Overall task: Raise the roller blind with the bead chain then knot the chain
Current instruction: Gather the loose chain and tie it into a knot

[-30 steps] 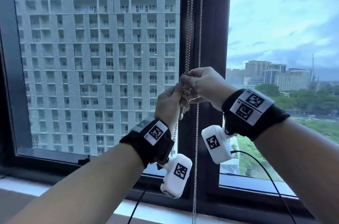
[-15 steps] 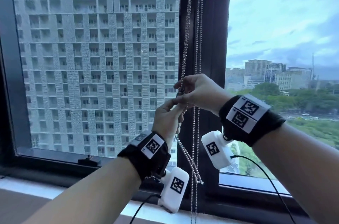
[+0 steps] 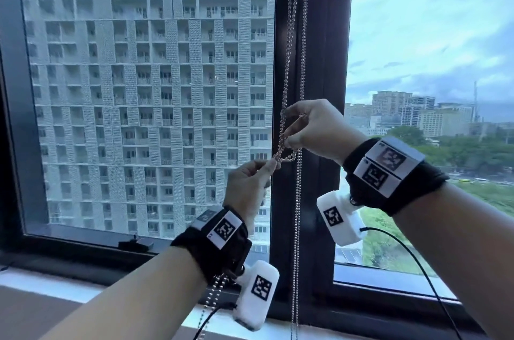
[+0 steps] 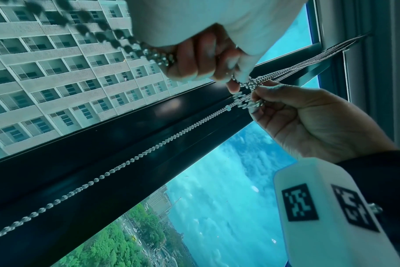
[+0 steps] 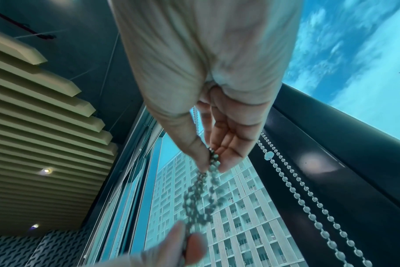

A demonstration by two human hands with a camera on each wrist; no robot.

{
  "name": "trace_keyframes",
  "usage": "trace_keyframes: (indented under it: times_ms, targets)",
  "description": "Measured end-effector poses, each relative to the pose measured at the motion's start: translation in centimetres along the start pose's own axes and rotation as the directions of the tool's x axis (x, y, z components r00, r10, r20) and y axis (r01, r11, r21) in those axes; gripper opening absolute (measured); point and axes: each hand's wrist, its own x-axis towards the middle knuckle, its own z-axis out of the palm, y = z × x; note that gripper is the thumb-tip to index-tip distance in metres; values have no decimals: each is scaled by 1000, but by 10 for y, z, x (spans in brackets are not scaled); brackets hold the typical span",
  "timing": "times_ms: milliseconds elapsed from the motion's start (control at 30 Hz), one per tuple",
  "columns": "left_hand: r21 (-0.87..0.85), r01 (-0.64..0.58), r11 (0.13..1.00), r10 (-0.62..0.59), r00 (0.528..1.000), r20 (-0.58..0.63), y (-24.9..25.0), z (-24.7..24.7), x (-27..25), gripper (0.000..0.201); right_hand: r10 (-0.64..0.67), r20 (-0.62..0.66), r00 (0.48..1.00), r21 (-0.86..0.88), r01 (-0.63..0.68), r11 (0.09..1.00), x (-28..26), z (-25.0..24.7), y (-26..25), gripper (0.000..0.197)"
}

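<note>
Metal beads, small and round, are making up the bead chain [image 3: 298, 200], which is hanging with its long axis vertical in front of the dark window mullion [image 3: 325, 61], between the two panes. Partway down, several strands are being gathered into a bunched loop [image 3: 285, 154] slanting down to the left. This loop is being pinched at its upper end between thumb and fingers of the right hand [image 3: 314, 128], and at its lower end by the curled fingertips of the left hand [image 3: 247, 186], just below and to the left. Looser strands are dangling past the left wrist towards the pale windowsill [image 3: 69, 288].
</note>
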Motion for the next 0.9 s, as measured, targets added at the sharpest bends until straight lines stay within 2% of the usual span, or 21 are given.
trace_keyframes:
  times_ms: [133, 400, 533, 700, 900]
  targets:
    - [-24, 14, 1000, -13, 998, 59, 0, 1, -5, 18, -43, -20, 999, -1, 43, 999, 0, 3, 1, 62]
    - [-74, 8, 997, -2, 997, 80, 3, 5, -8, 16, -204, -56, 977, -137, 195, 971, -7, 12, 6, 74]
    - [-61, 16, 998, -13, 998, 60, 3, 7, -6, 16, -276, -83, 957, -198, 256, 946, -7, 17, 12, 72]
    - [-85, -16, 996, 19, 999, 35, -3, 10, -7, 26, -218, -67, 974, -120, 209, 971, -5, 17, 15, 62]
    - [-108, 41, 993, -35, 998, 57, -3, 10, -7, 26, -141, -32, 989, 25, 142, 990, -5, 19, 14, 53]
